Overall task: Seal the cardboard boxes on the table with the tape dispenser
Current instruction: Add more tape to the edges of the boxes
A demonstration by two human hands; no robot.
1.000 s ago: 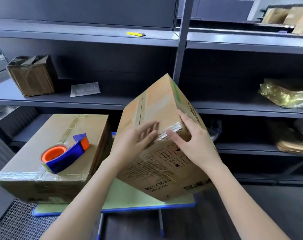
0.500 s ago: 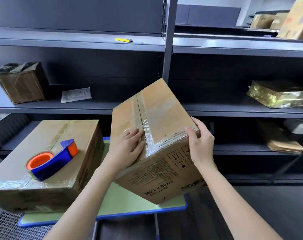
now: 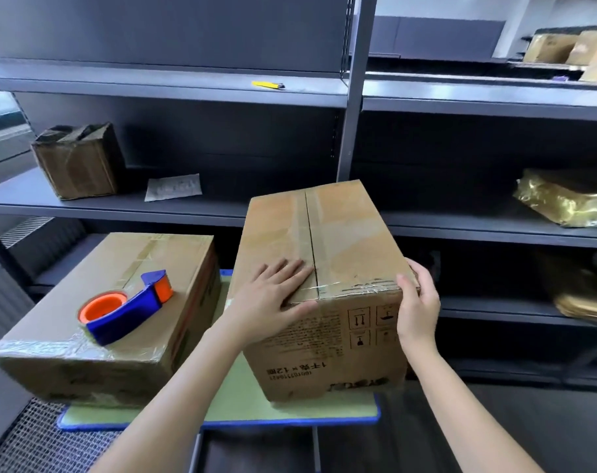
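Observation:
A tall cardboard box [image 3: 345,240] stands on the green table [image 3: 242,401], its top seam closed and clear tape wrapped over the near top edge. My left hand [image 3: 273,295] lies flat on the box top beside the seam, thumb down over the front face. My right hand [image 3: 418,302] grips the box's near right top corner. To the left sits a lower, wider box [image 3: 119,302] with tape across its top. The blue tape dispenser [image 3: 126,307] with an orange roll core lies on that box, away from both hands.
Grey metal shelving [image 3: 188,209] runs behind the table. On it are a small worn box [image 3: 77,162], a paper slip [image 3: 172,187], a yellow cutter [image 3: 266,85] and a gold-wrapped parcel [image 3: 570,199]. Wire mesh flooring [image 3: 34,438] lies at lower left.
The tall box was tilted on an edge and now stands level on the table. My left hand stayed on its top; my right hand slid to the right corner.

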